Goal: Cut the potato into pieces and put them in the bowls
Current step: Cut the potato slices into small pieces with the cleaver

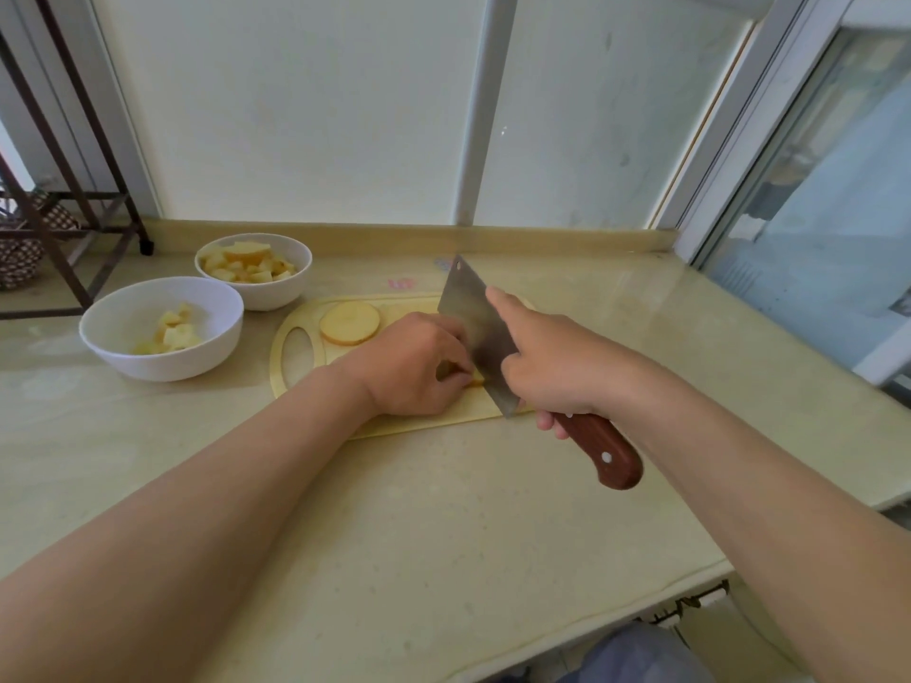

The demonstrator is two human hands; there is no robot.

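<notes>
Beside two white round bowls [162,367], a pale potato piece [476,380] is pinched and largely hidden by the left hand [414,367]; a wooden-handled steel cleaver [473,308] is gripped by the right hand [552,367].

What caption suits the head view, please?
Left hand steadies potato; right hand grips cleaver; near bowl, far bowl hold pieces.

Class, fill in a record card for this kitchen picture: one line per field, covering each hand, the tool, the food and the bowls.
Left hand: pinches a potato piece on the cutting board, against the blade
Right hand: grips the cleaver by its wooden handle, forefinger along the blade
Still to cut: one round potato slice, flat on the board
Near bowl: a few potato chunks
Far bowl: many more chunks
Surface: beige counter
</notes>
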